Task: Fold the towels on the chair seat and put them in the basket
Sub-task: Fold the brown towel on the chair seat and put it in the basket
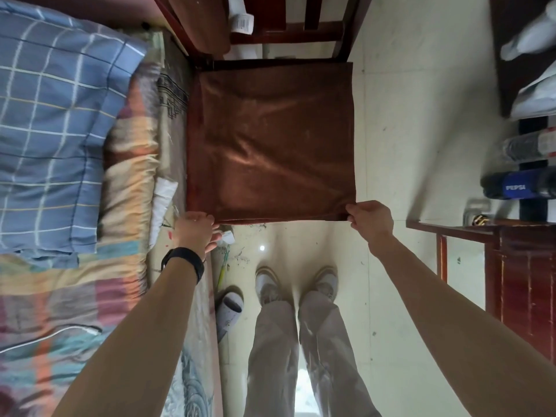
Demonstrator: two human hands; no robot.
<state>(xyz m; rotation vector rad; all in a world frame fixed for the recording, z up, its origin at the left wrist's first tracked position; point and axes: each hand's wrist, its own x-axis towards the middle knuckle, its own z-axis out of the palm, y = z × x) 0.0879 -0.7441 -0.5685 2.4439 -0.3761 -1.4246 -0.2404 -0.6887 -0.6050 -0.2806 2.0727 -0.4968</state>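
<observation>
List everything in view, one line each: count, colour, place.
brown towel: one, brown, spread flat over the chair seat
wooden chair: one, dark red-brown, under the towel
checked bedding: one, blue with pale lines, on the bed at left
striped blanket: one, multicoloured, beside the checked bedding
Pepsi bottle: one, dark with blue label, far right
wooden cabinet: one, red-brown, right
slipper: one, grey-white, on the floor
shoes: two, pale, on the floor
wristband: one, black, left wrist
left hand: holds the towel's near left corner
right hand: pinches its near right corner
</observation>
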